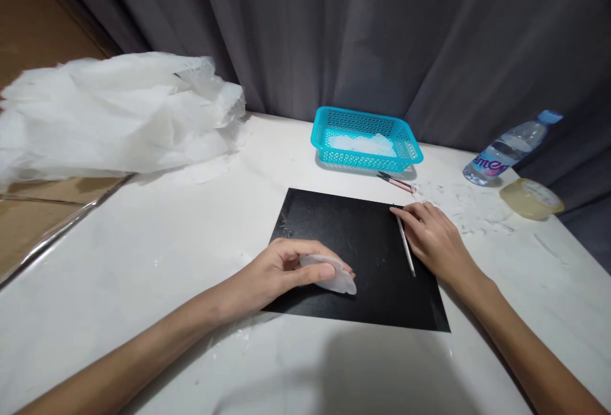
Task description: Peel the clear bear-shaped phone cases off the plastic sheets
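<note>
My left hand [296, 268] is closed on a thin, whitish, translucent disc-like piece [340, 280], with the thumb on its near face and the fingers behind it. The piece is tilted over a black mat [363, 303] on the table. At the mat's right edge, my right hand [432, 233] has its fingers bent together at the upper end of a thin white stick-like tool [407, 249]. The tool's upper end looks dark and narrow. Its lower end points toward me over the mat. The fingers partly hide the grip.
A blue basket [367, 163] with white pieces stands behind the mat, near a pinkish pointed tool [398, 182]. At right are a water bottle [506, 147], a yellowish tape roll [529, 202] and scattered scraps. Crumpled white sheeting [119, 116] fills the left back.
</note>
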Demonstrator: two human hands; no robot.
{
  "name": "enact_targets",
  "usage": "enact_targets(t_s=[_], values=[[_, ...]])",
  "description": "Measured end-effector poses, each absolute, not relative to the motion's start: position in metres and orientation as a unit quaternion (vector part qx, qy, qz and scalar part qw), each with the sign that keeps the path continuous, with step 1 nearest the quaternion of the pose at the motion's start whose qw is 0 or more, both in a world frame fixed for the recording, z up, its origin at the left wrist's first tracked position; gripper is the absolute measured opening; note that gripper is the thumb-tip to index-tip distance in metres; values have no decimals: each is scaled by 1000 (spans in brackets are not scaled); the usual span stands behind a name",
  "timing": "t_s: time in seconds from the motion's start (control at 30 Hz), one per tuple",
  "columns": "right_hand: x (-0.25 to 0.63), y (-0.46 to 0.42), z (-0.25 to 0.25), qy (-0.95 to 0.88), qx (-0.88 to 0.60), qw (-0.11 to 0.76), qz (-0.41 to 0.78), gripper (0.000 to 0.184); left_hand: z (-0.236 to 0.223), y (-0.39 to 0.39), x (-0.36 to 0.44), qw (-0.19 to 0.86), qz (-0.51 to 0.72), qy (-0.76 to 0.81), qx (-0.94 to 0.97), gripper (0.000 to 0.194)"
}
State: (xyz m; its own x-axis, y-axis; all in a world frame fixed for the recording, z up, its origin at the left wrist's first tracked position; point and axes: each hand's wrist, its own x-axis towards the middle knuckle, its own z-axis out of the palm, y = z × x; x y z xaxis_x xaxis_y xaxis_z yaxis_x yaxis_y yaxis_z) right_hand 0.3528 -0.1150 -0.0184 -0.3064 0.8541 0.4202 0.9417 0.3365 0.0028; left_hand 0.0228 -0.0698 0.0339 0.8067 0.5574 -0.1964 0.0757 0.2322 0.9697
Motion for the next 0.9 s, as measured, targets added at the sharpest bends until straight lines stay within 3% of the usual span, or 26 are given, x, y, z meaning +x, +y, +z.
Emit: enact_targets(t_s=[0.07,0.17,0.27,0.4,0.6,0.73,0.83,0.9], values=[[340,-119,-10,-789,-560,237,-81,34,33,-70,24,730,160,290,598,23],[306,-132,5,-758,-534,365,84,28,30,-73,26,725,154,327,587,28],[267,-147,11,-741,-500,380,240,31,24,-78,29,749,157,329,553,35],[243,-156,10,-720,-484,389,310,11,16,-84,31,747,164,320,559,40],[309,-125,17,-590,-595,511,190,18,16,-79,24,709,168,321,605,34],[397,-108,12,-419,-687,591,60,39,21,-74,21,656,165,343,652,30],[442,-110,6,-397,-801,448,2,43,21,-73,20,641,164,346,666,28],[448,-113,2,-398,-818,415,-36,41,21,-73,19,626,165,346,679,27]])
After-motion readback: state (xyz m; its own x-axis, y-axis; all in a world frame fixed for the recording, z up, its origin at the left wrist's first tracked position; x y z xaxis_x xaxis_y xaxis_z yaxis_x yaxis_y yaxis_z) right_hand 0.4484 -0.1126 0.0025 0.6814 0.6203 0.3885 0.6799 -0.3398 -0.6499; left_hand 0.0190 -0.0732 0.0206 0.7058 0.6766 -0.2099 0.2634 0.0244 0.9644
